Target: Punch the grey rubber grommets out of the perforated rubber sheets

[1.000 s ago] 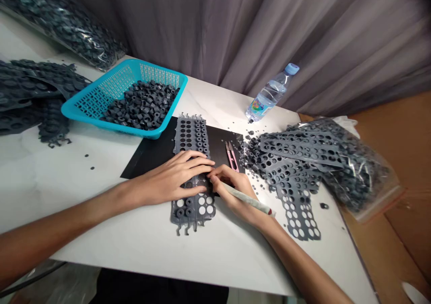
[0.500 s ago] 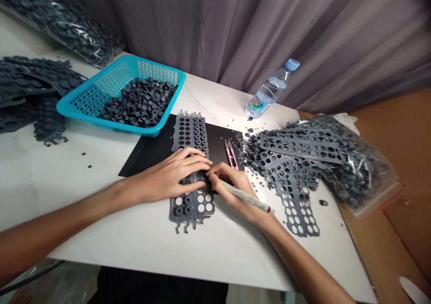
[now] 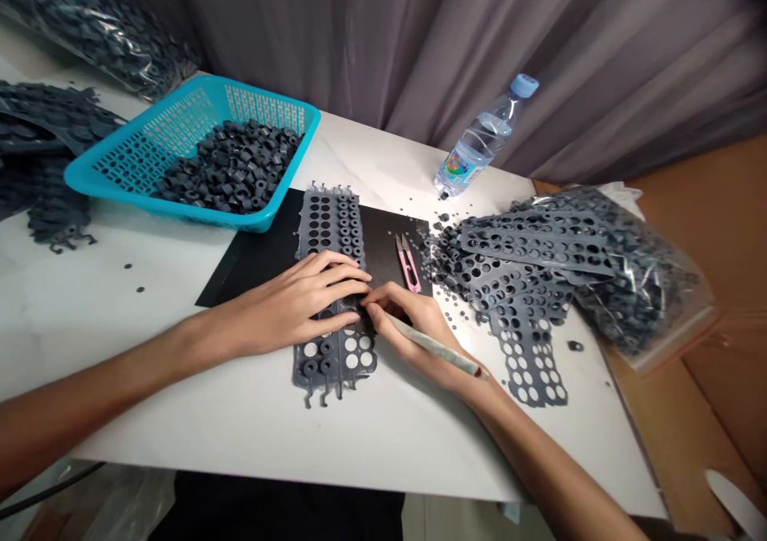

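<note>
A dark grey moulded rubber sheet (image 3: 320, 225) lies lengthwise in front of me, with rows of round holes and small ring-shaped parts still standing in some of them. My left hand (image 3: 317, 297) rests flat across its middle, fingers stretched out and slightly apart. In my right hand (image 3: 411, 321) is a slim pen-like tool (image 3: 440, 349) with a pale wrapped handle and a reddish rear end. Its working tip is hidden by my fingers, at the sheet's right side close to my left fingertips. Beneath the sheet's upper part is a black mat (image 3: 245, 265).
A blue basket (image 3: 311, 145) of grey rubber rings stands at back left. Pink thread snips (image 3: 408, 265) lie right of the sheet. Farther right are punched sheets (image 3: 527, 349), a plastic bag (image 3: 647, 301) of parts and loose bits. A water bottle (image 3: 479, 145) stands behind.
The whole view has shifted slightly. Both hands keep nearly the same place on the sheet, my right fingers still around the pen-like tool.
</note>
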Demonstrator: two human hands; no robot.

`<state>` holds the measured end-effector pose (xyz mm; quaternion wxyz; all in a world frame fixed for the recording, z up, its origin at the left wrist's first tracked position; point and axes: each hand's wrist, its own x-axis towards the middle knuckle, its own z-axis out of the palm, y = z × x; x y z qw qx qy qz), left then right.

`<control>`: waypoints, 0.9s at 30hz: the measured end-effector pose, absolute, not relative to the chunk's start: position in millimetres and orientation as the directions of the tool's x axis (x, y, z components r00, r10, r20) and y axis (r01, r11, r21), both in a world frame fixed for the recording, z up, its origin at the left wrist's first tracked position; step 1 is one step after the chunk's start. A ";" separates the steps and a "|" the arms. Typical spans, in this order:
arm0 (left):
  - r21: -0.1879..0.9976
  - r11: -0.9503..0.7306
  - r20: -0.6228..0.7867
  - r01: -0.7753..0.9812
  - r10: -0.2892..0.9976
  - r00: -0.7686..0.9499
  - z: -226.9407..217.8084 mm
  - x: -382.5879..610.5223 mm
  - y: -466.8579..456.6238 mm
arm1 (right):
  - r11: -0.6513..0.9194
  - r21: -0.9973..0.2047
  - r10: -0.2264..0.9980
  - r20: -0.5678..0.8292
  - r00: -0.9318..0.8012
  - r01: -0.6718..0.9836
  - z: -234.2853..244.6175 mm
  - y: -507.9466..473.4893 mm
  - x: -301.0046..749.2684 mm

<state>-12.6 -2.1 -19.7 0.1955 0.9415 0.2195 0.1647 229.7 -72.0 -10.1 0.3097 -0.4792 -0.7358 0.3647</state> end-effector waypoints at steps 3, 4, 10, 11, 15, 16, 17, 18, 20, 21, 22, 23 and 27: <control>0.439 -0.824 0.216 0.358 0.484 0.848 -20.1 -12.6 -2.1 | 0.245 -0.853 0.941 0.096 -0.324 0.461 -9.8 -71.8 228.8; 0.443 -0.822 0.215 0.358 0.485 0.848 -20.2 -12.7 -2.2 | 0.238 -0.858 0.943 0.092 -0.319 0.455 -10.1 -71.7 228.8; 0.462 -0.818 0.235 0.343 0.486 0.842 -19.9 -13.4 -3.5 | 0.195 -0.880 0.948 0.056 -0.313 0.433 -13.6 -70.6 231.5; 0.467 -0.816 0.238 0.341 0.487 0.840 -19.4 -13.5 -3.7 | 0.189 -0.882 0.949 0.052 -0.309 0.431 -14.2 -70.4 232.0; 0.477 -0.806 0.238 0.350 0.502 0.831 -17.5 -13.2 -4.5 | 0.179 -0.889 0.951 0.045 -0.307 0.423 -16.2 -69.4 233.8; 0.478 -0.804 0.236 0.355 0.507 0.829 -17.4 -13.1 -4.6 | 0.176 -0.889 0.950 0.042 -0.308 0.423 -16.5 -69.2 234.0; 0.478 -0.801 0.233 0.360 0.511 0.828 -17.6 -13.1 -4.6 | 0.175 -0.889 0.950 0.040 -0.309 0.424 -16.5 -69.1 234.0; 0.479 -0.800 0.231 0.363 0.513 0.827 -18.0 -13.1 -4.5 | 0.175 -0.888 0.951 0.040 -0.308 0.426 -16.4 -69.0 233.8; 0.478 -0.798 0.219 0.368 0.513 0.830 -19.3 -13.2 -4.3 | 0.181 -0.886 0.951 0.047 -0.305 0.427 -15.9 -69.0 233.0; 0.477 -0.798 0.216 0.369 0.513 0.831 -19.9 -13.2 -4.1 | 0.184 -0.886 0.951 0.051 -0.304 0.425 -15.7 -69.1 232.6; 0.478 -0.797 0.215 0.368 0.513 0.831 -20.4 -13.2 -4.0 | 0.185 -0.887 0.952 0.053 -0.303 0.424 -15.5 -69.2 232.2; 0.479 -0.797 0.216 0.367 0.512 0.831 -20.7 -13.2 -3.9 | 0.183 -0.888 0.952 0.053 -0.301 0.422 -15.3 -69.3 231.9; 0.499 -0.785 0.218 0.367 0.524 0.823 -20.3 -12.7 -4.2 | 0.182 -0.890 0.951 0.052 -0.304 0.418 -15.3 -69.5 231.8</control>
